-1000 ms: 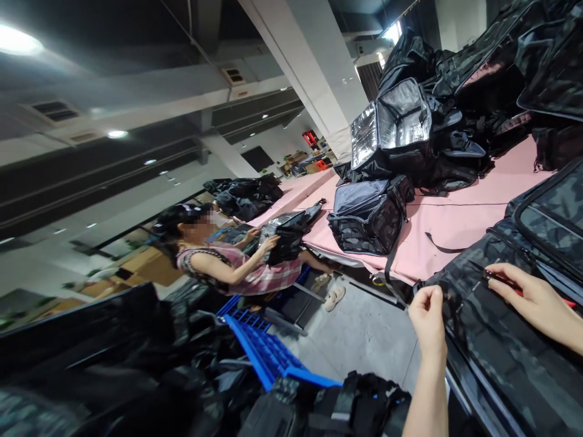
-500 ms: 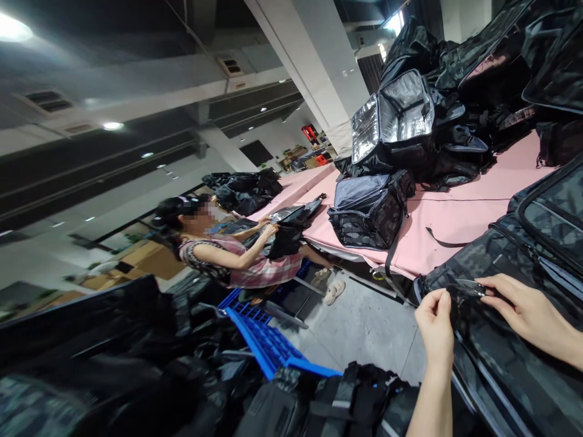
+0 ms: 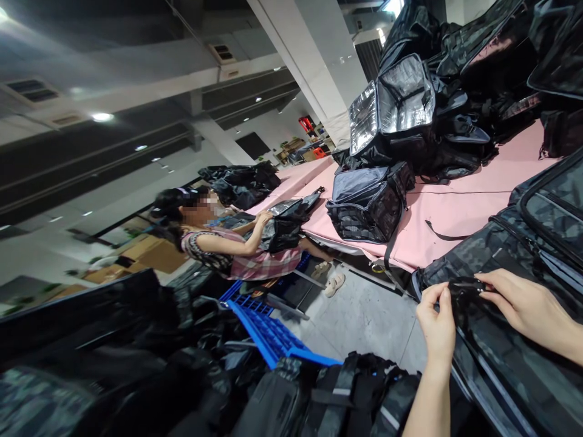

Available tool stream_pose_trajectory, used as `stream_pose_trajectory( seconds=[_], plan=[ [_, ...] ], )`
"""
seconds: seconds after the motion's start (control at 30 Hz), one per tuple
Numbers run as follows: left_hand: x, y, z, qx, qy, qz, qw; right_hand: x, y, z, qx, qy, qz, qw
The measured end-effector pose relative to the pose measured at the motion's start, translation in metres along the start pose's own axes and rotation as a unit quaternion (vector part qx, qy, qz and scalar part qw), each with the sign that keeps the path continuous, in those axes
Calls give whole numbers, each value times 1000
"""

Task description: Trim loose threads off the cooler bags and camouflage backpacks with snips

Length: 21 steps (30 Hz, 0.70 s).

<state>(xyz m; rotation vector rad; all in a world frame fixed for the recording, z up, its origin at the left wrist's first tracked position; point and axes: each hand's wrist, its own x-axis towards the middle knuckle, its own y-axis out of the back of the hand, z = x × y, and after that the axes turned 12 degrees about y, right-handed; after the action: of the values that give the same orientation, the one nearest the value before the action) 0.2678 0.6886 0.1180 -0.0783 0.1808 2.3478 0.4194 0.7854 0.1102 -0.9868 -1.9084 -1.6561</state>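
At the lower right, my left hand (image 3: 436, 312) is closed in a pinch at one end of a small dark, shiny strip (image 3: 465, 285). My right hand (image 3: 519, 303) pinches the other end, where a tiny bright glint shows. The strip's exact kind is too small to make out. Both hands are over a large dark camouflage bag (image 3: 505, 340) with grey-edged seams, which lies beneath them.
A pink-covered table (image 3: 464, 212) carries an open bag with silver lining (image 3: 405, 100), a smaller camouflage bag (image 3: 364, 206) and a heap of others. A seated person (image 3: 246, 246) handles a bag at left. A blue crate (image 3: 268, 328) and piled dark bags (image 3: 136, 364) lie in front.
The strip between my hands has turned from a see-through, glinting look to dark. My hands stay close together with little movement. The seated person's hands have shifted on their bag.
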Motion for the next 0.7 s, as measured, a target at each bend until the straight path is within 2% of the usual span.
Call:
stream_pose_trajectory(
  seconds=[0.27, 0.43, 0.57, 0.63, 0.7],
  plan=[
    [0, 0, 0, -3, 8, -7, 1000, -2, -2, 0, 3, -1, -16, 1000],
    [-2, 2, 2, 14, -7, -19, 1000, -4, -4, 2, 98, -81, -22, 992],
    [-1, 6, 4, 28, -3, -44, 999, -5, -7, 4, 230, -188, -62, 953],
    [1, 7, 6, 37, 0, -53, 998, -5, -10, 2, 304, -240, -71, 919],
    [3, 8, 9, 51, -2, -60, 997, -3, -12, -4, 392, -279, -53, 875]
  ],
)
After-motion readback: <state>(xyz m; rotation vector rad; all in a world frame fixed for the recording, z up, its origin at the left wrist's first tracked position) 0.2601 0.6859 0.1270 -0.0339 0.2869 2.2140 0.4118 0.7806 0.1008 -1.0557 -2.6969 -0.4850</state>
